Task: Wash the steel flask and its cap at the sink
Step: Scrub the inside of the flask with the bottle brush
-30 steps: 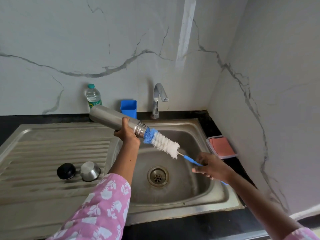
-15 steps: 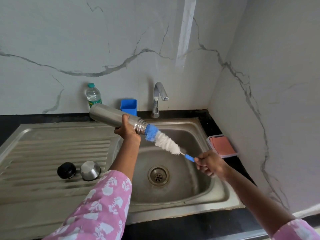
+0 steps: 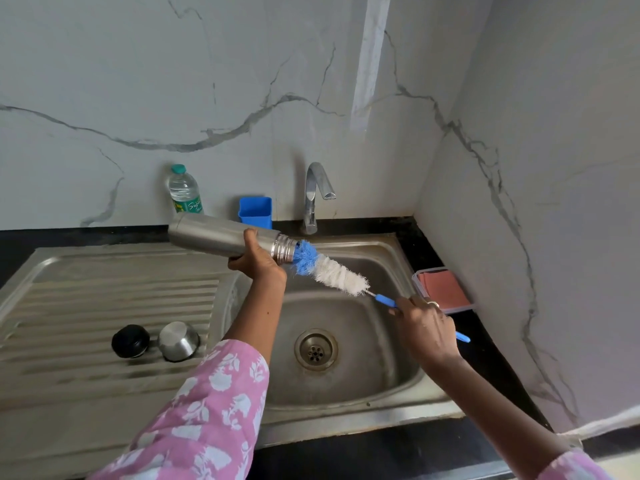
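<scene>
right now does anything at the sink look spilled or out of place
Nothing stands out. The left hand holds the flask over the sink, the right hand the brush at its mouth; cap and steel cup sit on the drainboard.

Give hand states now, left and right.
Left hand: gripping the flask.
Right hand: gripping the brush by its handle.

Your flask [image 3: 221, 235] and brush [image 3: 332, 271] bar the far basin [image 3: 381, 368], room beneath toward the drain [image 3: 316, 348], tap [image 3: 317, 192] crowding the far side, cap [image 3: 130, 341] and steel cup [image 3: 178, 341] sitting on the left drainboard [image 3: 86, 296], wall [image 3: 554, 202] close right
</scene>
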